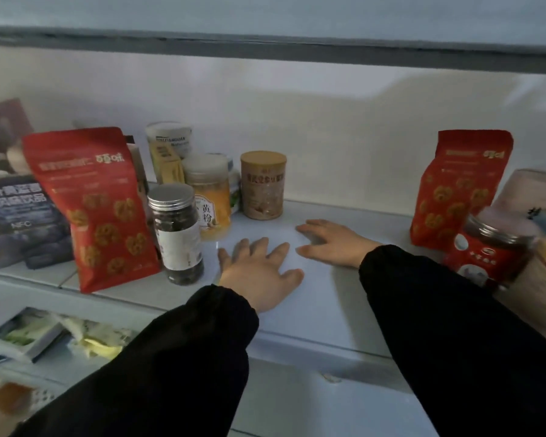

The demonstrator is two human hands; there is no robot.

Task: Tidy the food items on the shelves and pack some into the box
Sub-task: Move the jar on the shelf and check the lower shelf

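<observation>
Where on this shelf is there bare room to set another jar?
Mid-shelf, between the tan canister and the right red pouch, back to the wall; the left hand and right hand lie flat there. Crowded at the left around the silver-lidded jar and at the right around the red jar.

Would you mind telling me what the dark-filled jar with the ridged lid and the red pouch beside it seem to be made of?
The jar looks like clear glass or plastic, since its dark contents show through; its lid has a silvery, metallic sheen. The red pouch looks like flexible printed plastic film, judging by its creases and soft shine.
</observation>
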